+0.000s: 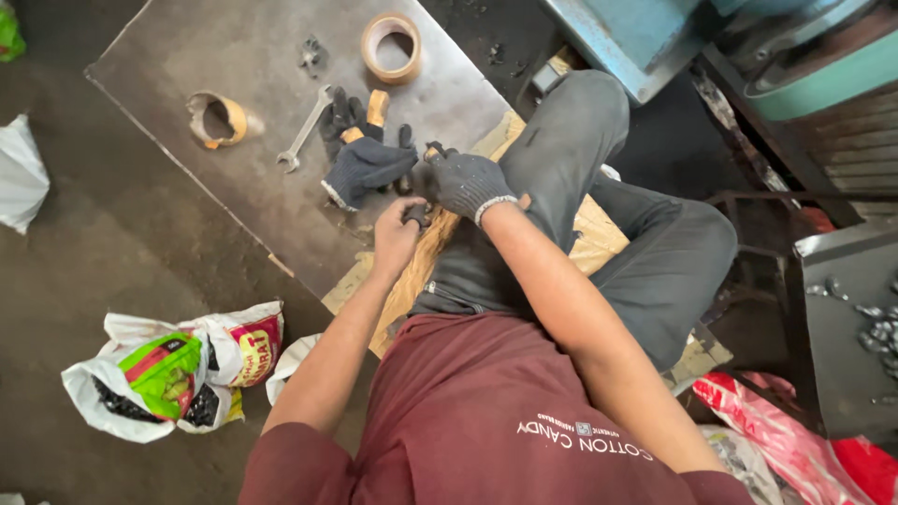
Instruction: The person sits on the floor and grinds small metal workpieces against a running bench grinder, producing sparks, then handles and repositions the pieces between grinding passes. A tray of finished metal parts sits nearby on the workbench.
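Here, from the head view, the bare left hand (398,234) pinches a small dark part (418,214). The gloved right hand (465,180) curls just above it, nearly touching. A spare glove (367,168) lies beside them.

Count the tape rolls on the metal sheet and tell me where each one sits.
2. One tape roll lies flat near the far edge of the metal sheet. The other, a crushed roll, lies left of the wrench. Others may be hidden.
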